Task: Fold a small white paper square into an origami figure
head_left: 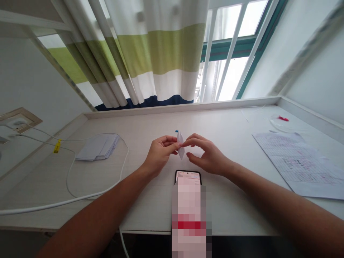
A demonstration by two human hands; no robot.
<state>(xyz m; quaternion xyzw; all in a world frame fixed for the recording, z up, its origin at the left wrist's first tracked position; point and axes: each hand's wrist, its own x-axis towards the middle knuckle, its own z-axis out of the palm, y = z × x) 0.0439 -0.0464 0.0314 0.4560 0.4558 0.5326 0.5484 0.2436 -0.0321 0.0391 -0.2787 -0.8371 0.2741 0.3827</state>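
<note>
Pinched between the thumb and fingers of my left hand is a small folded white paper, upright and pointed at its lower end. My right hand comes in from the other side, its index fingertip at the paper's edge. The right thumb stays apart from the fingers, and nothing is gripped there. A small blue piece shows just above the paper; whether it is attached cannot be told. Below both hands lies a phone with a lit screen, mostly blurred out by pixelation.
A stack of white papers lies on the left, with a white cable looping around it. Written sheets lie at right, near a small red item. The desk has a raised back rim below a curtain.
</note>
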